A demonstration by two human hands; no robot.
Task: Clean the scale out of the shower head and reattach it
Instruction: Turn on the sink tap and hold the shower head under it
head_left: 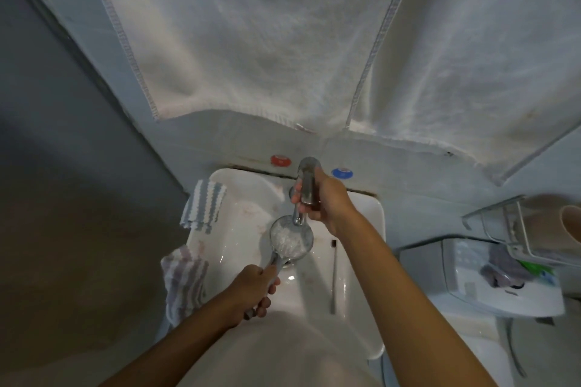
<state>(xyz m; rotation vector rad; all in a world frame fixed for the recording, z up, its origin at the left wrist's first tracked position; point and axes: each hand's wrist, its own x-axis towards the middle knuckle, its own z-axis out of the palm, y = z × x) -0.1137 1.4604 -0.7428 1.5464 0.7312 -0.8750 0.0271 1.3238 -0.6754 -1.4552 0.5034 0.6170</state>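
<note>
A chrome shower head [291, 240] lies face up over the white sink basin [239, 229], its round face covered in white water or foam. My left hand [256, 291] grips its handle near the front of the basin. The chrome tap [306, 179] stands at the back of the sink, its spout ending just above the shower head's face. My right hand [323, 201] grips the tap's lever from the right. A toothbrush [333, 276] lies in the basin to the right of the shower head.
Striped cloths hang over the sink's left rim, one at the back [204, 204] and one at the front [185, 283]. White towels [267, 41] hang overhead. Red [280, 159] and blue [342, 173] caps sit behind the tap. A toilet tank [490, 280] and wire shelf [518, 229] stand right.
</note>
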